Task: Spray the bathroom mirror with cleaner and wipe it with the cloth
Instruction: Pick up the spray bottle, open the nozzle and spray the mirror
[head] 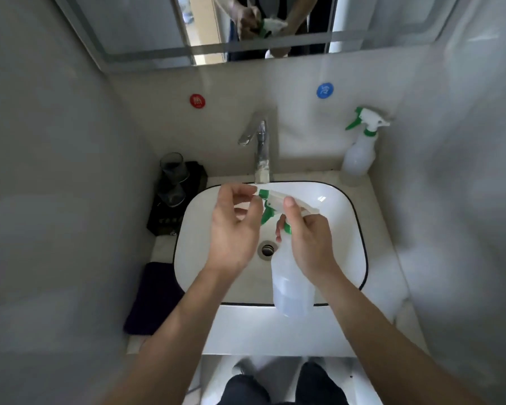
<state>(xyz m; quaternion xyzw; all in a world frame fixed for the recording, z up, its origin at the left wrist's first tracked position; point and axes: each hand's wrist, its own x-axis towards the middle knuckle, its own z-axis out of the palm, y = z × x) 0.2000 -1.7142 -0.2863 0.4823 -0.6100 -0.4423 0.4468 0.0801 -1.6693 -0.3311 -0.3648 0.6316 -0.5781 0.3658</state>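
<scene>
Right hand [307, 247]: grips bottle [292, 287] neck, above sink [348, 206].
Left hand [234, 229]: pinches nozzle [263, 194].
Cloth [155, 296]: counter's [380, 229] front-left corner, beside sink.
Mirror [146, 24]: on wall above faucet [260, 147].
Spare bottle [360, 147]: counter's back-right corner.

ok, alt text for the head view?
Over a white sink, the right hand grips a spray bottle by its neck while the left hand pinches its nozzle. A second bottle stands at back right; a dark cloth lies left of the sink, mirror above.
</scene>
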